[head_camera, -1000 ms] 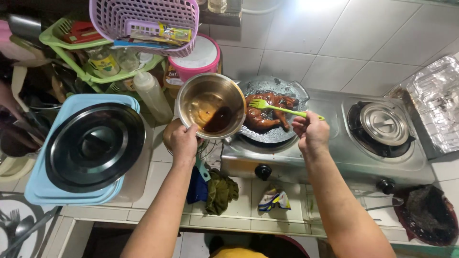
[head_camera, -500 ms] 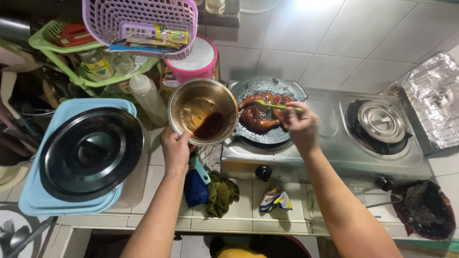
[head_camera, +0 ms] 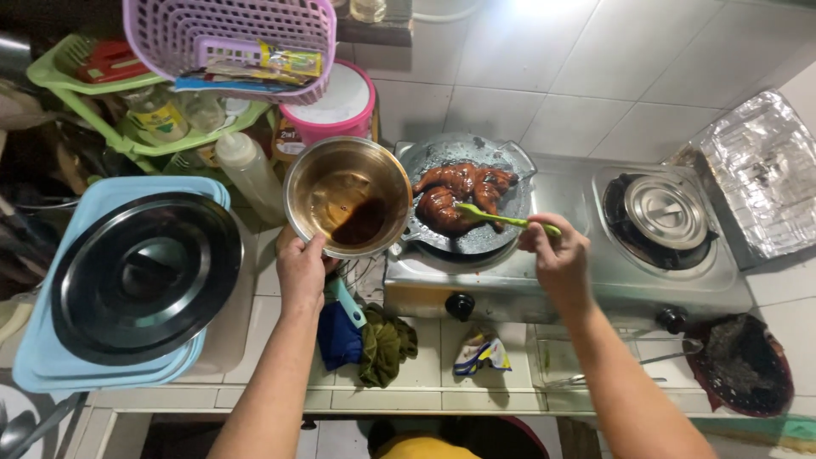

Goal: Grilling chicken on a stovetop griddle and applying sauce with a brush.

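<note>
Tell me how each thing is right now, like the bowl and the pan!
Bowl: tilted, dark sauce inside, held by left hand.
Brush: in right hand, tip on meat.
Pan: on left burner.
Right burner: no flame visible.
Black lid: lying on blue tray.

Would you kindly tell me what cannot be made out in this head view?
- Left burner: hidden under the pan of meat.
- Basket: top cut off by the frame edge.
- Left hand fingertips: behind the bowl rim.
- Brush handle end: inside the right hand.
- Packet contents: too small.
</note>
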